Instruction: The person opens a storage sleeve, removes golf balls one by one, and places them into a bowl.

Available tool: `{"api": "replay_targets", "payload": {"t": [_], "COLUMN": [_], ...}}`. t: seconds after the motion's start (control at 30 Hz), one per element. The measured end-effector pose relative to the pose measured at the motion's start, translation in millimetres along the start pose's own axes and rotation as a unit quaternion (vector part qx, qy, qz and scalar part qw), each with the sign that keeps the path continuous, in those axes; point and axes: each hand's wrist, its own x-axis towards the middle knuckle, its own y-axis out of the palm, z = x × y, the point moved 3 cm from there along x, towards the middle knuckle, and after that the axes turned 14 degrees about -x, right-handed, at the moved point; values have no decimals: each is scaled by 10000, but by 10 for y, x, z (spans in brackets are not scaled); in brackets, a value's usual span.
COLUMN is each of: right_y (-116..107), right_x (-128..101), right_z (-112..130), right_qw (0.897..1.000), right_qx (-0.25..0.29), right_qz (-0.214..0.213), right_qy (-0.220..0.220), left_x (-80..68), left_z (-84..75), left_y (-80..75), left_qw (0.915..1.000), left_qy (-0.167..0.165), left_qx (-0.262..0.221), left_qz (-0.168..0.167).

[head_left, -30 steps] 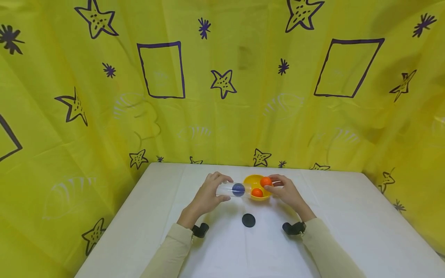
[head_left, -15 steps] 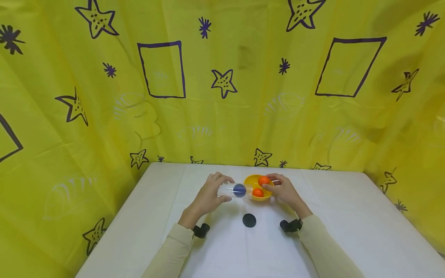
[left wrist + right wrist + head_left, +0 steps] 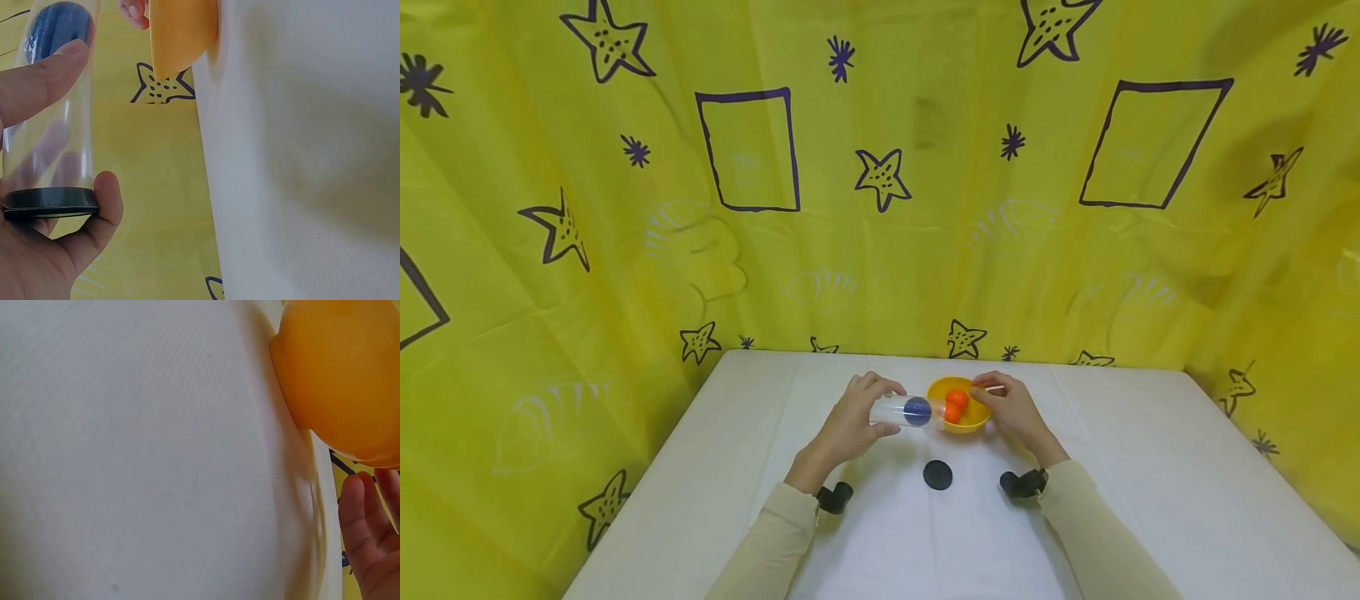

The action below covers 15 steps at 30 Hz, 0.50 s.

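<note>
My left hand (image 3: 886, 408) grips a clear tube (image 3: 898, 410) lying level, with a blue ball (image 3: 917, 410) inside it. In the left wrist view the left hand (image 3: 69, 140) curls round the tube (image 3: 56, 112), which has a black cap (image 3: 50, 203) on its near end and the blue ball (image 3: 59, 28) deep inside. The tube's open end reaches a yellow bowl (image 3: 973, 417) holding two orange balls (image 3: 957, 398). My right hand (image 3: 992, 396) rests at the bowl's right rim with its fingers (image 3: 365, 537) fairly straight beside the bowl (image 3: 344, 375).
A black round lid (image 3: 937, 475) lies on the white table (image 3: 1120, 467) in front of the bowl. A yellow curtain (image 3: 880, 208) with stars and squares closes off the back and both sides.
My right hand carried an orange ball leftward and down; that ball now lies in the bowl beside the other one. The left hand and the tube barely moved.
</note>
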Motion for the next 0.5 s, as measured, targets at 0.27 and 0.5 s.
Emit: {"api": "replay_targets", "payload": {"t": [0.27, 0.5], "right_y": [-11, -60], "right_x": [-28, -104], "right_z": [10, 41], "right_qw": [9999, 9992], "right_qx": [-80, -331], "right_qz": [-20, -82], "right_qy": [-107, -193], "left_x": [-2, -2], "left_z": [-7, 7], "left_y": [0, 4], "left_qw": [10000, 9999], "left_qy": [69, 99], "left_qx": [-57, -60], "left_qz": [17, 16]}}
